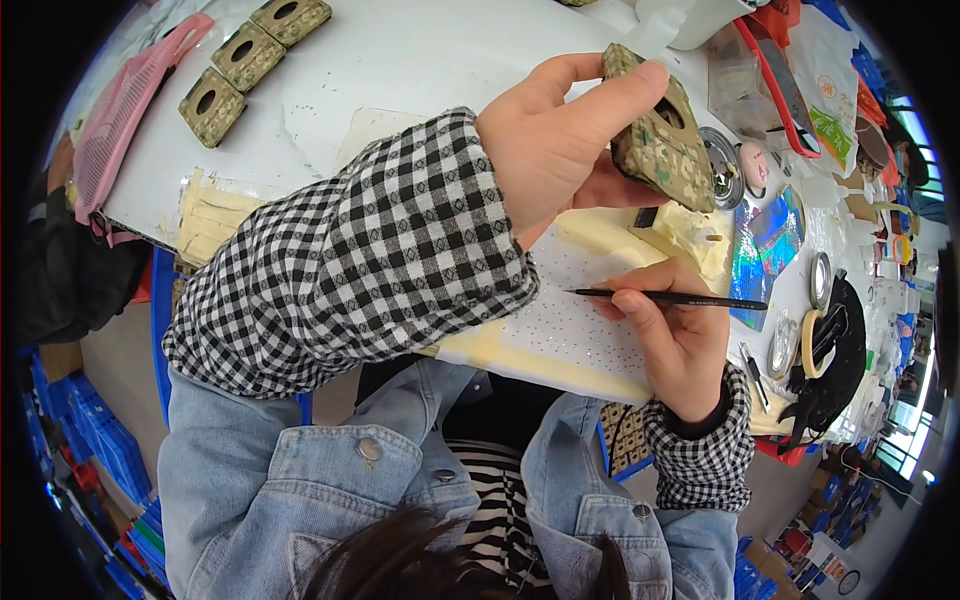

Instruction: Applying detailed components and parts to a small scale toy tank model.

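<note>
Above the tabletop (420,65), a camouflage-patterned box (662,152) is gripped by the left hand (555,135) while a slim black tool (705,299) is pinched by the right hand (682,340), apparently for detailing, for which its tip must be raised steadily.

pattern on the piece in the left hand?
The piece is camouflage: green, brown and tan; head view shows it best.

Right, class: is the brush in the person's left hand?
No, the right hand holds the brush, while the left hand holds a camouflage piece.
</note>
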The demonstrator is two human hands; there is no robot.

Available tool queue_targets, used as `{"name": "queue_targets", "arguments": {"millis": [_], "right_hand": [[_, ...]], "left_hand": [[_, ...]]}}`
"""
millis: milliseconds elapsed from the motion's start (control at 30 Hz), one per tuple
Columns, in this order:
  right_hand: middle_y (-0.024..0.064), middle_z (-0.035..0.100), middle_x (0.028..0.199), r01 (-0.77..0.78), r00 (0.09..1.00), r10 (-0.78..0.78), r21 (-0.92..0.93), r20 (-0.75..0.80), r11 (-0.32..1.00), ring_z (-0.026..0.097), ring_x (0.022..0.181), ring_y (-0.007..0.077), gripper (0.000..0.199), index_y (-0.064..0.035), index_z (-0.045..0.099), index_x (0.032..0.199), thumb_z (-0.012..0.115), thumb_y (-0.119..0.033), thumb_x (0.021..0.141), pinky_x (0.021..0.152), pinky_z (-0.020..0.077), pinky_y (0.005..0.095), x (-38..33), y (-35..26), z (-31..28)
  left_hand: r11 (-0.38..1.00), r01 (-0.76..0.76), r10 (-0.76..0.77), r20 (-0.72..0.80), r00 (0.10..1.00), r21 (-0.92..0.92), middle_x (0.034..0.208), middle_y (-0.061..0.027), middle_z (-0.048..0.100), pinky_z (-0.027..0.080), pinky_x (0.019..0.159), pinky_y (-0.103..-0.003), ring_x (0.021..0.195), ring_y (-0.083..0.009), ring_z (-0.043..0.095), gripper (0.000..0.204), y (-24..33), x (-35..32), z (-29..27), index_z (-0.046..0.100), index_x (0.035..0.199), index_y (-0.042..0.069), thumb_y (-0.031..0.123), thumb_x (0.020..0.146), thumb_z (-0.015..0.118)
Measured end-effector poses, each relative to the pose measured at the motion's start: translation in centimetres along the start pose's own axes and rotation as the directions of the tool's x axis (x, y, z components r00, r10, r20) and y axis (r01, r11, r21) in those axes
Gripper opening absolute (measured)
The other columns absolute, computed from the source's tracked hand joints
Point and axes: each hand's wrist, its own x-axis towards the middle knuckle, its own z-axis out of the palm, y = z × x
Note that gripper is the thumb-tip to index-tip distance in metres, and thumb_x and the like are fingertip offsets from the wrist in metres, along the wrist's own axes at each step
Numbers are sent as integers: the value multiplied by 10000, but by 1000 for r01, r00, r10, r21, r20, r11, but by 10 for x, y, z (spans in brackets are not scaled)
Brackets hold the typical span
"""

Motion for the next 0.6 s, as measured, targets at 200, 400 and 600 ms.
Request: {"name": "queue_targets", "arguments": {"millis": [200, 400, 600], "right_hand": [[64, 626, 730, 7, 1000, -6, 38, -19, 999, 598, 664, 108, 102, 28, 613, 861, 636, -70, 846, 587, 472, 222, -1, -2, 1], [88, 635, 784, 12, 999, -9, 46, -51, 999, 607, 703, 122, 81, 39, 607, 883, 617, -34, 849, 643, 481, 233, -5, -9, -3], [156, 648, 838, 232, 962, -213, 101, -173, 967, 632, 738, 176, 103, 63, 578, 894, 609, -22, 844, 694, 505, 273, -12, -46, -24]], "left_hand": [[1000, 4, -4, 7, 1000, -3, 1049, -197, 574, 583, 763, -374, 897, -275, 645, 573, 1, 0, 0, 355, 1222, -42, 275, 845, 649], [1000, 13, -13, 1, 1000, 8, 1057, -169, 577, 574, 771, -369, 896, -251, 642, 569, 0, 3, -1, 376, 1231, -20, 310, 850, 641], [983, 130, -130, -7, 991, 128, 1032, -98, 589, 551, 691, -270, 820, -166, 638, 607, 12, -3, 3, 393, 1267, 7, 445, 881, 557]]}}
